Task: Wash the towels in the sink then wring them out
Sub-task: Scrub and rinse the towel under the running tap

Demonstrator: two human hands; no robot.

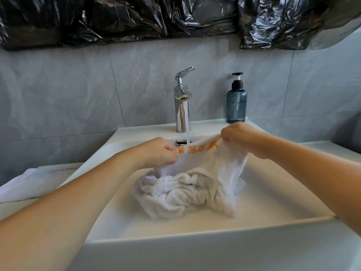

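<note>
Orange characters ran along the hem of the white towel (187, 190), stretched between the two hands, but they were too blurred and creased to read; a fainter line of orange print showed on the folded towel (33, 182) lying on the counter just beside the sink's left edge, equally illegible. The pump bottle (236, 100), smoky blue with a black pump, stood at the sink's back right corner and carried no label that could be made out. The white towel was thick terry, wet and heavily bunched, most of it heaped in rumpled folds on the floor of the basin near its middle, with only its printed band lifted and pulled taut above the heap. The left hand (158, 153) pinched the band's left end, fingers curled tightly over the cloth, with the forearm reaching in across the sink's left rim. The right hand (237, 135) gripped the band's right end a little higher, knuckles up and fingers clenched around the fabric, its forearm coming in over the right rim. A stream of water fell from the chrome faucet (182, 106) at the middle of the sink's back edge, landing on the raised band between the hands. The sink (195, 249) was white and rectangular. Crumpled black plastic sheeting (136, 18) hung on the grey tiled wall above.
</note>
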